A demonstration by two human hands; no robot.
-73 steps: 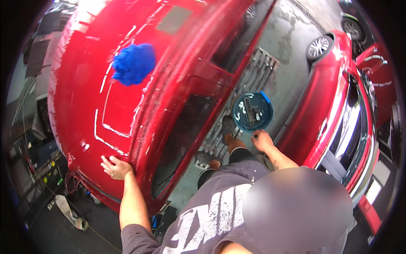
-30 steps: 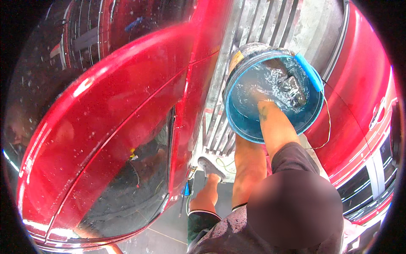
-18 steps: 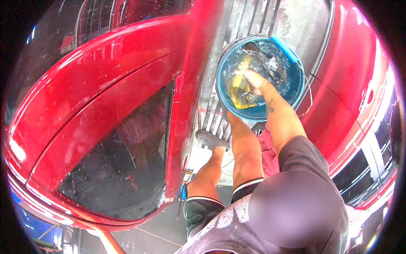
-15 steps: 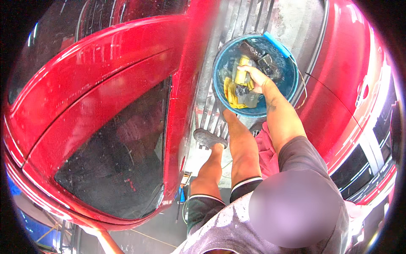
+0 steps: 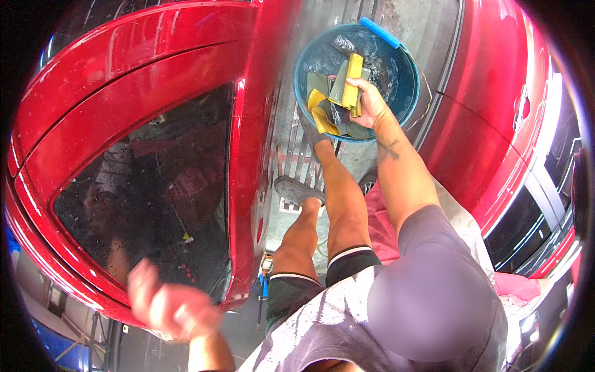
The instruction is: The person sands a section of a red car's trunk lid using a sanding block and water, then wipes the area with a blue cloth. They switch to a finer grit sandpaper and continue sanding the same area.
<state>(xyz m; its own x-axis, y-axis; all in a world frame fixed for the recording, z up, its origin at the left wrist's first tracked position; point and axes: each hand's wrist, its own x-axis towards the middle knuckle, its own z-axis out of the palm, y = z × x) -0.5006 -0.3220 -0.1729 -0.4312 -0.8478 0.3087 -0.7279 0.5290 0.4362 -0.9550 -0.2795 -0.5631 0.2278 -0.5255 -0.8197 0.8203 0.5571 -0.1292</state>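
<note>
My right hand reaches over a round blue bucket and grips a folded yellow sandpaper sheet, thumb on top. More yellow and grey sandpaper sheets lie bunched just under it, against the bucket's near left side. A dark, shiny block-like piece sits toward the back of the bucket, which looks wet inside. My left hand is raised at lower left, in front of the red car's dark window. Motion smears its fingers, and nothing can be made out in it.
Red car panels stand close on the left, and another red car side with a door handle on the right. A slatted grate runs between them. Pink cloth hangs beside my leg. The bucket has a blue grip.
My left hand has come off the car's lower edge and moved up and right. My right hand has raised and tilted the sandpaper upright. The view has shifted slightly.
</note>
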